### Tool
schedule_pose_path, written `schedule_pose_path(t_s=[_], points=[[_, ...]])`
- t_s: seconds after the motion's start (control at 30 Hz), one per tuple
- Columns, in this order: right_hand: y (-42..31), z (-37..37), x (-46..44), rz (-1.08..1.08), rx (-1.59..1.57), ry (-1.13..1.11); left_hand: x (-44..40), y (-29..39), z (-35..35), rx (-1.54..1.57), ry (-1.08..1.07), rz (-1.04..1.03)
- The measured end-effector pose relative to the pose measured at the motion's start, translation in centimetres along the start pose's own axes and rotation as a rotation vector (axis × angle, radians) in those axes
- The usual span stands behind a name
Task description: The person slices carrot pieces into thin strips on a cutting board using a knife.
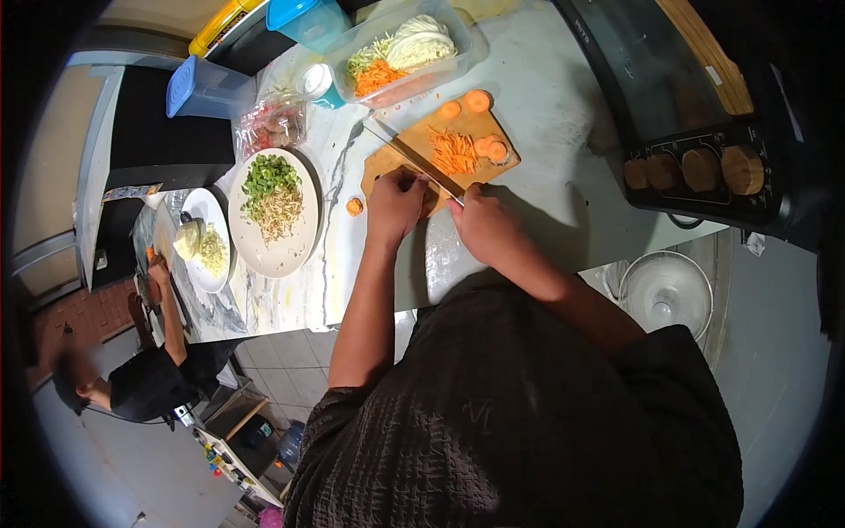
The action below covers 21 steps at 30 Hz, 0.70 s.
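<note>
My right hand (484, 224) is wrapped round the handle of a kitchen knife (424, 161), whose blade slants across a wooden cutting board (387, 160) toward the far left. My left hand (398, 204) is at the board's near edge with its fingers curled in beside the blade; whatever they hold is hidden. Beyond the knife lies a heap of carrot strips (453, 153), with carrot slices (495, 151) to its right. Two thicker carrot pieces (477, 100) are at the board's far corner. A carrot end (354, 207) rests on the marble counter left of my hand.
A clear container (462, 63) holds cabbage and shredded carrot. Left are an oval plate (273, 262) of greens and sprouts, a smaller white plate (211, 280), and a plastic bag (273, 123). A black oven (704, 150) stands right. Another person (158, 378) works far left.
</note>
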State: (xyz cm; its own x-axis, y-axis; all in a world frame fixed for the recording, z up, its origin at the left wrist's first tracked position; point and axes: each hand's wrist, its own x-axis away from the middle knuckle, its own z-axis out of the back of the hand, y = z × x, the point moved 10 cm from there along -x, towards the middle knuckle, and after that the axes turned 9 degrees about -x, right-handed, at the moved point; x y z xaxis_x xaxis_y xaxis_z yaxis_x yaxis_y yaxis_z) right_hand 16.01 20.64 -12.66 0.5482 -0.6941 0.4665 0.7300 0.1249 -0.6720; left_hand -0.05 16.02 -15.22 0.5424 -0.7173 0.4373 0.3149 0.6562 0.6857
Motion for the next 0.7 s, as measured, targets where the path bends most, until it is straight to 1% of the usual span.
schedule_pose_path(t_s=[0.03,0.17,0.23,0.27,0.3,0.4,0.43,0.53,0.63,0.7], points=[[0.1,0.2,0.1,-0.001,0.002,0.002,0.3,-0.2,-0.3,0.014,-0.03,0.04],[0.2,0.4,0.2,0.047,0.021,0.008,-0.2,-0.1,-0.1,-0.029,-0.017,0.016],[-0.1,0.3,0.3,0.061,0.012,0.013,0.5,0.3,-0.5,0.101,-0.066,0.042],[-0.4,0.2,0.2,0.071,0.022,0.025,0.7,0.5,-0.3,0.044,-0.064,0.05],[-0.6,0.5,0.2,0.081,0.037,0.041,0.7,0.5,-0.4,0.051,-0.066,0.049],[-0.6,0.9,0.4,0.106,0.032,0.051,0.5,0.4,-1.0,0.208,-0.103,0.067],[-0.4,1.0,0.5,0.112,0.029,0.057,0.4,0.5,-0.8,0.204,-0.099,0.06],[0.5,0.3,0.8,0.071,0.027,0.044,1.3,1.6,0.1,0.03,-0.053,0.04],[0.1,0.8,0.2,0.109,0.049,0.083,0.8,0.7,-0.2,0.065,-0.052,0.058],[0.2,1.4,0.0,0.07,0.024,0.097,1.0,1.2,-0.1,0.051,-0.033,0.02]])
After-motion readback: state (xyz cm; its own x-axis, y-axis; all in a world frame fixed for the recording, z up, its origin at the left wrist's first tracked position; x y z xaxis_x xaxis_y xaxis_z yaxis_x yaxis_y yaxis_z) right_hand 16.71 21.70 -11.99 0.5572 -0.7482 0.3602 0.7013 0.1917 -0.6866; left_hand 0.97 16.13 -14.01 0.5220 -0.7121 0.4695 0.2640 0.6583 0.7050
